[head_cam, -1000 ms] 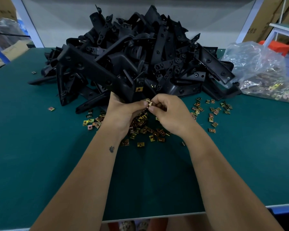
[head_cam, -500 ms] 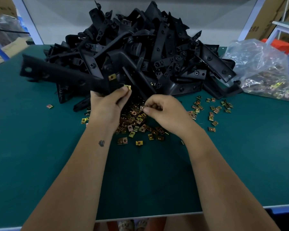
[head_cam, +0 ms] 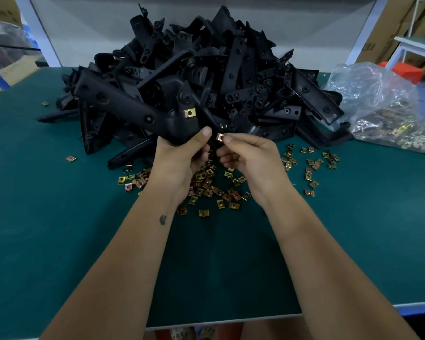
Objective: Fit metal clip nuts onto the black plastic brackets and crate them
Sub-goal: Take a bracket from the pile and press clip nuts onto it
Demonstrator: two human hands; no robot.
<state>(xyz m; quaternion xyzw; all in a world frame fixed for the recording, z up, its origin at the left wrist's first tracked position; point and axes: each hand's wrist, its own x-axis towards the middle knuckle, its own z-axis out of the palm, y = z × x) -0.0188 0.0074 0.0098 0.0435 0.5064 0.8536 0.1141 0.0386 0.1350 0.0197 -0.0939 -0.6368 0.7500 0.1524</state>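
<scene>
Stray clip nut (head_cam: 70, 158) alone on green table (head_cam: 47, 217), far left. Left hand (head_cam: 179, 158) grips one black bracket (head_cam: 133, 111) at its near end, long arm running up-left; a fitted nut (head_cam: 190, 113) already sits on it. Behind: large bracket pile (head_cam: 206, 77). Right hand (head_cam: 250, 155) pinches a clip nut (head_cam: 219, 137) between thumb and fingertip, at the held bracket's end, just beside the left thumb. Loose nuts (head_cam: 214, 190) scattered under both hands and further right. Clear plastic bag (head_cam: 383, 106) of nuts, far right.
</scene>
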